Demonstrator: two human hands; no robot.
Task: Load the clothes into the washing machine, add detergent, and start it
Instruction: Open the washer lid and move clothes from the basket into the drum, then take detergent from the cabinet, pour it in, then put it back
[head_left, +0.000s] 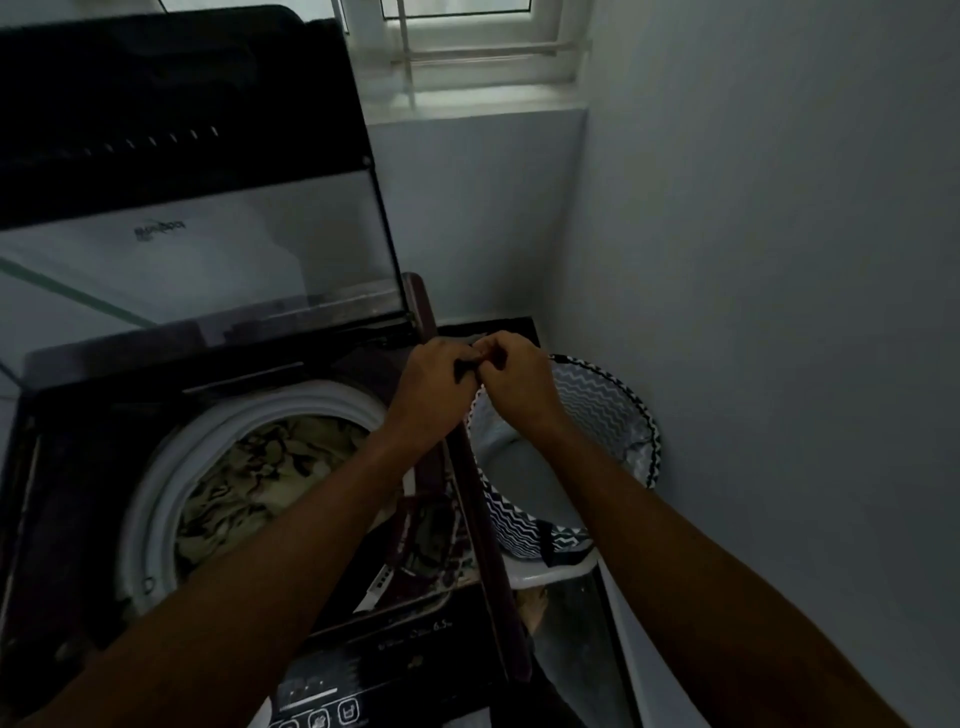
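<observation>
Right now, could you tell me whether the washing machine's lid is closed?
No, the dark-framed glass lid stands raised behind the drum, where patterned clothes show.

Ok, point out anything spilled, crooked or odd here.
Nothing spilled or broken. The laundry basket leans tilted against the wall beside the washing machine. Both hands, left hand and right hand, pinch something small and dark.

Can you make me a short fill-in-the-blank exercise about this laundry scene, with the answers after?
1. The washer lid stands ____.
2. The patterned clothes lie inside the ____.
3. The zigzag basket stands to the ____ of the washer.
4. The left hand and right hand both pinch one small ____ item.

Answers: open; drum; right; dark
</observation>
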